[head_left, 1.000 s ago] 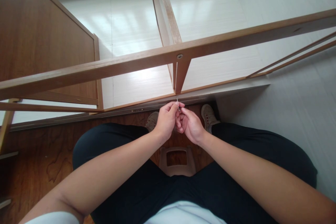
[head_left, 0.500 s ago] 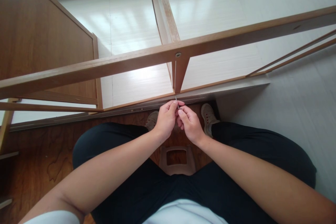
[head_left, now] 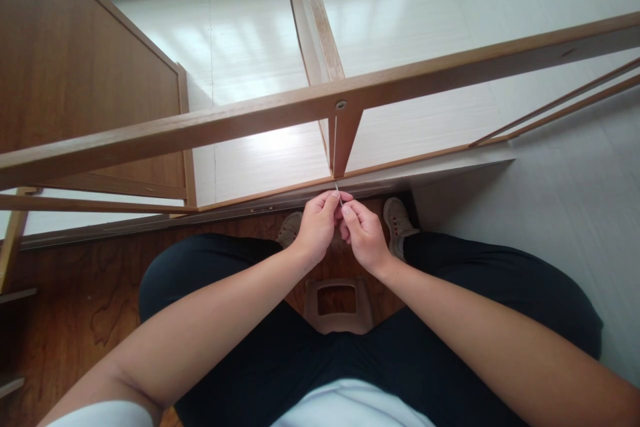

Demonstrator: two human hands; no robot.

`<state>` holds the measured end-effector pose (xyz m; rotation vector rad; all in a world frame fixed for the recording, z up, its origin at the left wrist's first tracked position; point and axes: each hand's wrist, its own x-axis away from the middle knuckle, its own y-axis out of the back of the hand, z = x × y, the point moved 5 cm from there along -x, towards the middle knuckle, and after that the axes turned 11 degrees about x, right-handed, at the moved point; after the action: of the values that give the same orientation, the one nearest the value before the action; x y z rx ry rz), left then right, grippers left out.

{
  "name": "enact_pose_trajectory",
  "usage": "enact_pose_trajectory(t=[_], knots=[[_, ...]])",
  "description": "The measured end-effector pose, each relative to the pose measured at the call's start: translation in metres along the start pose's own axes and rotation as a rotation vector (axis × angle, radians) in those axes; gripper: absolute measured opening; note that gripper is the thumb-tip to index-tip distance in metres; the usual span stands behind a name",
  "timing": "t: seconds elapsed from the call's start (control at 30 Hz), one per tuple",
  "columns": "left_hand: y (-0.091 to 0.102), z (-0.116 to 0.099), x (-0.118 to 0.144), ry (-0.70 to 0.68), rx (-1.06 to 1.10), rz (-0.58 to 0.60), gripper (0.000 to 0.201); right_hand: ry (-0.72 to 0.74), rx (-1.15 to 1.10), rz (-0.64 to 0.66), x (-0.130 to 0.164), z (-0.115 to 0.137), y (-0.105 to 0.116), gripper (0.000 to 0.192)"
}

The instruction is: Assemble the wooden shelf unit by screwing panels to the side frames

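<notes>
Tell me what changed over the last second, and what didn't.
Little moved. The right hand turned slightly, its fingers rising to meet the left hand at the thin metal pin. Both hands stay pinched together on the pin just below the wooden frame. Frame, stool and shoes are unchanged.

Compared with a second ago, the right hand [head_left: 364, 238] sits slightly higher with its fingertips raised to meet those of the left hand [head_left: 315, 227], both now pinching the thin metal pin [head_left: 338, 191], which tilts a little closer to the wooden divider [head_left: 344, 143].
</notes>
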<state>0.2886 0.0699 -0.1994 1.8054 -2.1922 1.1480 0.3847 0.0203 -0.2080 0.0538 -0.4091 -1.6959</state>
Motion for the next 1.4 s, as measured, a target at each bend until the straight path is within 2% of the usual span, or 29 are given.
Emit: enact_pose_trajectory(t=[0.23, 0.63, 0.8, 1.17, 1.4], knots=[[0.001, 0.001, 0.000, 0.000, 0.004, 0.000, 0.028, 0.011, -0.001, -0.006, -0.001, 0.001, -0.001, 0.038], [0.006, 0.002, -0.003, -0.024, -0.005, -0.012, 0.030, 0.058, 0.164, -0.033, -0.001, 0.006, 0.003, 0.040], [0.008, 0.002, -0.003, -0.046, -0.021, -0.021, 0.030, 0.133, 0.317, -0.035, -0.001, 0.012, 0.005, 0.038], [0.011, 0.006, -0.004, -0.032, -0.022, -0.051, 0.030, 0.099, 0.521, -0.019, -0.002, 0.011, 0.005, 0.043], [0.013, 0.007, -0.004, -0.035, -0.033, -0.062, 0.034, 0.211, 0.849, -0.088, -0.004, 0.014, 0.009, 0.039]])
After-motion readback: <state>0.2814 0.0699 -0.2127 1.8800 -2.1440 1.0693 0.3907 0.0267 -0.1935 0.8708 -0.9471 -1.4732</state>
